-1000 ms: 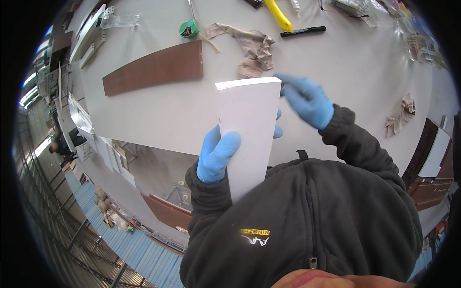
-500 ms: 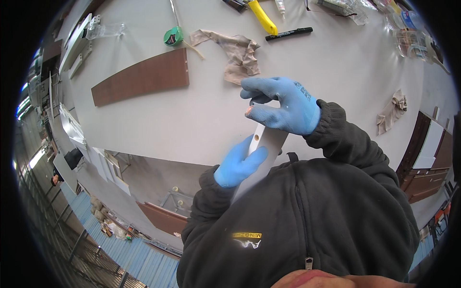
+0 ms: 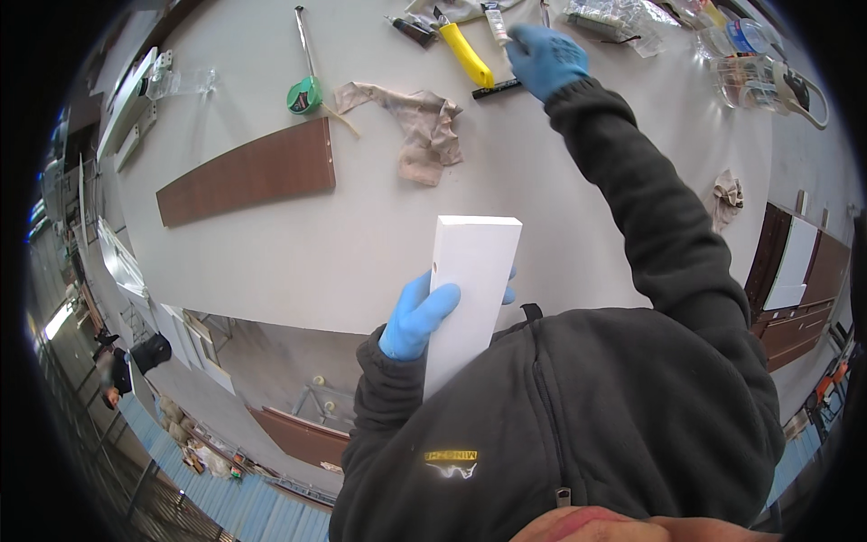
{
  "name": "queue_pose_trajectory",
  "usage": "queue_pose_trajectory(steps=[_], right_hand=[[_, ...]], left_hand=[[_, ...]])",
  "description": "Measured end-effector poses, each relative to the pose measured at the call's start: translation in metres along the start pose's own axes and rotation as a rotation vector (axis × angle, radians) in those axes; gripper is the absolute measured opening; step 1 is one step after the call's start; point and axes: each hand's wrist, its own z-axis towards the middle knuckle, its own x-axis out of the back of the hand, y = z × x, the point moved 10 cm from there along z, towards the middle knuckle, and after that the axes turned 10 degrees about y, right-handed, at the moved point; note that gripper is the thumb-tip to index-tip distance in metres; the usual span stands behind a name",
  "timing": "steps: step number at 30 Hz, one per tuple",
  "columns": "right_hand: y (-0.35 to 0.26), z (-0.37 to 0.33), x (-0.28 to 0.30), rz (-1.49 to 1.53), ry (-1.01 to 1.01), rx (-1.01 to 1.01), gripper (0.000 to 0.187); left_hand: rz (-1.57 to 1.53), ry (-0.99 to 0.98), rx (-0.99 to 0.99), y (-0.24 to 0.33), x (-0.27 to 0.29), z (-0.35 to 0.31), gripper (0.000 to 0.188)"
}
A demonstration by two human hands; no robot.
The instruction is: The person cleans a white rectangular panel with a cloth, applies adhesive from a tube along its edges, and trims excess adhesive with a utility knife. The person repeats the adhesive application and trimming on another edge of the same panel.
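Note:
My left hand, in a blue glove, is closed around a long white board in front of my chest. The board stands tilted, its far end raised, with a small hole on its left edge. My right hand, also blue-gloved, is stretched out over the far part of the table. It is beside a white tube and covers one end of a black marker. Its fingers are bent downward and mostly hidden, so their grip does not show. A yellow-handled cutter lies just left of it.
On the pale table lie a brown curved board, a green tape measure, a beige rag and a dark tube. A clear plastic jug stands far right, near another rag. Someone is in the left background.
My right hand has left the white board and reached away to the far tools. The left hand keeps its hold, and the board has turned so its broad face shows.

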Motion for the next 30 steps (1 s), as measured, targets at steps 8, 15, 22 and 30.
queue_pose_trajectory(steps=[8, 15, 22, 30], right_hand=[[0.012, 0.053, -0.059, -0.096, -0.281, -0.302, 0.037], [0.000, 0.031, -0.005, 0.995, -0.248, -0.611, 0.013], [-0.024, -0.095, 0.194, 1.553, -0.170, -0.356, 0.043], [-0.078, -0.175, 0.294, 1.408, -0.052, -0.264, 0.050]], left_hand=[[-0.056, -0.143, -0.010, 0.013, -0.023, -0.004, 0.085], [0.017, -0.161, -0.060, 0.023, -0.034, -0.019, 0.090], [0.130, -0.027, -0.188, 0.027, -0.053, -0.034, 0.089], [0.309, -0.012, -0.324, 0.022, -0.087, -0.067, 0.053]])
